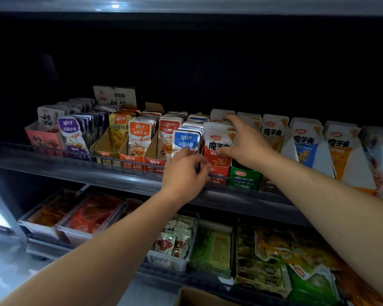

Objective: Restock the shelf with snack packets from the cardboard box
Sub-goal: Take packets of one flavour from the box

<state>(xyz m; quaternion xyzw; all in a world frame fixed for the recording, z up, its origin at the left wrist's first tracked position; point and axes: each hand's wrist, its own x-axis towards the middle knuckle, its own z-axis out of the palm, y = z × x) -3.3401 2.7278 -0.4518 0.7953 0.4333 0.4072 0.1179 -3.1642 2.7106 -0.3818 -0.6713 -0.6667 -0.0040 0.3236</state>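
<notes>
Both my hands are at the upper shelf (pixel 119 175). My right hand (pixel 245 144) grips a stack of red-and-white snack packets (pixel 217 138) standing in a red display carton (pixel 217 171), fingers over the top and thumb on the front. My left hand (pixel 186 171) grips the front edge of the blue display carton holding blue-and-white fish snack packets (pixel 187 140), just left of the red one. A corner of the cardboard box (pixel 199 298) shows at the bottom edge of the view.
Rows of purple, yellow and orange packets (pixel 139 135) fill cartons to the left; a green carton (pixel 244 177) and more white packets (pixel 303 140) stand to the right. Clear bins (pixel 73 230) and bagged snacks (pixel 296 250) fill the lower shelf. A wire rail runs along the shelf front.
</notes>
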